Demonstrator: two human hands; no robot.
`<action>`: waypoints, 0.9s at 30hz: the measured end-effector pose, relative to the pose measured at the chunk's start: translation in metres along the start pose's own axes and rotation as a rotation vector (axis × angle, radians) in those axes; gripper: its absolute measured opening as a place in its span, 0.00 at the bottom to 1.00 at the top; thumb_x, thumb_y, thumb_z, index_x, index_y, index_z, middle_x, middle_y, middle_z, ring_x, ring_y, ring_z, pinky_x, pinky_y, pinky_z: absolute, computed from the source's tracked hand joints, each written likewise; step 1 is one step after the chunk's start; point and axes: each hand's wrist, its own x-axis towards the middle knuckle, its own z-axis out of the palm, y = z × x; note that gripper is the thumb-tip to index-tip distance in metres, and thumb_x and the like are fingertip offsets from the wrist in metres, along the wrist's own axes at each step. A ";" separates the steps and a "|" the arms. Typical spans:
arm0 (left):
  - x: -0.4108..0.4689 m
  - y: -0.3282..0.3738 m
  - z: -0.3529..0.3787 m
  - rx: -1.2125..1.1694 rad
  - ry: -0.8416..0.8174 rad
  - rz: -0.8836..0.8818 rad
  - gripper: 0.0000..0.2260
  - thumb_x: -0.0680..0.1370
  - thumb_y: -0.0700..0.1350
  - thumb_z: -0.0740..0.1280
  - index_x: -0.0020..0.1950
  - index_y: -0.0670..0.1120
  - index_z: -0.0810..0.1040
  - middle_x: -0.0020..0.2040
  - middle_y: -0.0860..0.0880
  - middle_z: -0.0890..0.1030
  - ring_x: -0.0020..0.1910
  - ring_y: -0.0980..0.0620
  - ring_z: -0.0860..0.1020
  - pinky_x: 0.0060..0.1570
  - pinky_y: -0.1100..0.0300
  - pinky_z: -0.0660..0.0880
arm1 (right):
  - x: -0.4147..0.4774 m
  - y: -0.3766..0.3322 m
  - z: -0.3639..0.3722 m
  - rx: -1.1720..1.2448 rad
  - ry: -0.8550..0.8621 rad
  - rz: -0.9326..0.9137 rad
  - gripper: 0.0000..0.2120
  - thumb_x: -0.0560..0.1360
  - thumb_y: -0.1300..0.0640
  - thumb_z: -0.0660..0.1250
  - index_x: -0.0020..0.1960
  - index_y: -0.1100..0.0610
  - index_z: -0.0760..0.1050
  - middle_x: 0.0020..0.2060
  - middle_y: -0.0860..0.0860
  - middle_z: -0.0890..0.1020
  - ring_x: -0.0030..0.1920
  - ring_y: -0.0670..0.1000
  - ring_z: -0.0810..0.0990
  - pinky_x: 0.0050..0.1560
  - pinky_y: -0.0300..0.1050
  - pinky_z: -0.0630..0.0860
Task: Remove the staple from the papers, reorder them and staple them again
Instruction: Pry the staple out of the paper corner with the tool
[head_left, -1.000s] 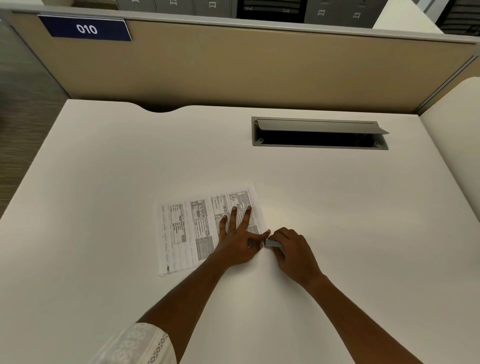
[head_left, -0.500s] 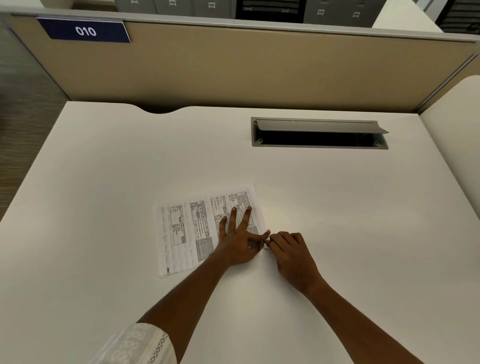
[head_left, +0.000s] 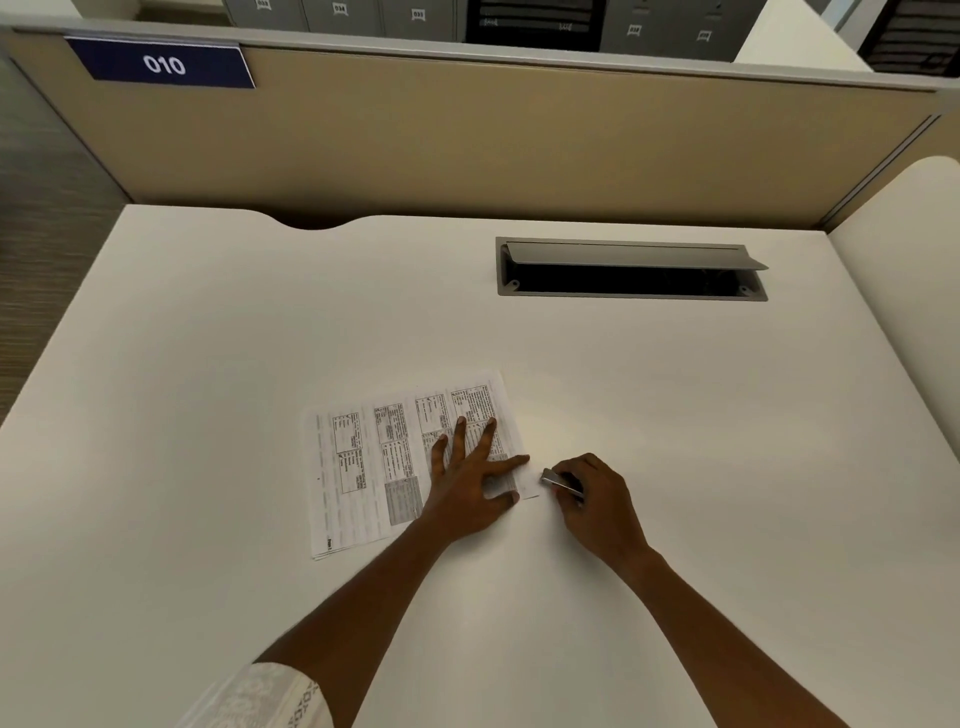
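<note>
A thin stack of printed papers (head_left: 374, 467) lies flat on the white desk (head_left: 208, 338), its long side running left to right. My left hand (head_left: 470, 480) presses on the stack's right part with fingers spread and straight. Just right of the stack's near right corner, my right hand (head_left: 592, 499) grips a small grey metal tool (head_left: 560, 482), its tip pointing at that corner with a small gap between them. I cannot make out a staple.
An open grey cable hatch (head_left: 631, 270) is set into the desk at the back right. A beige partition (head_left: 467, 140) with a blue "010" label (head_left: 163, 65) closes the far edge. Another white desk (head_left: 909, 270) adjoins on the right.
My right hand has drawn back to the right from the papers' corner, and the grey tool shows again. My left hand stays pressed on the stack.
</note>
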 end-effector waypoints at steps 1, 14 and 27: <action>0.001 -0.001 0.002 -0.077 0.035 -0.020 0.25 0.76 0.62 0.66 0.74 0.66 0.69 0.81 0.56 0.47 0.81 0.47 0.36 0.77 0.41 0.34 | 0.000 0.000 0.001 -0.005 -0.004 0.000 0.06 0.74 0.62 0.72 0.49 0.55 0.80 0.43 0.47 0.79 0.42 0.48 0.78 0.43 0.43 0.77; 0.010 0.025 -0.022 -0.341 0.230 -0.204 0.07 0.72 0.52 0.78 0.45 0.50 0.86 0.35 0.57 0.83 0.35 0.64 0.78 0.43 0.63 0.77 | -0.002 -0.003 0.005 -0.089 0.001 0.019 0.07 0.75 0.61 0.69 0.52 0.54 0.79 0.45 0.48 0.80 0.47 0.52 0.78 0.46 0.47 0.77; 0.018 0.031 -0.016 -0.311 0.038 -0.313 0.08 0.67 0.53 0.81 0.37 0.50 0.86 0.33 0.57 0.83 0.38 0.57 0.83 0.43 0.63 0.78 | -0.003 -0.003 0.007 -0.110 -0.016 0.040 0.06 0.75 0.61 0.69 0.51 0.53 0.78 0.44 0.47 0.79 0.45 0.51 0.76 0.43 0.43 0.74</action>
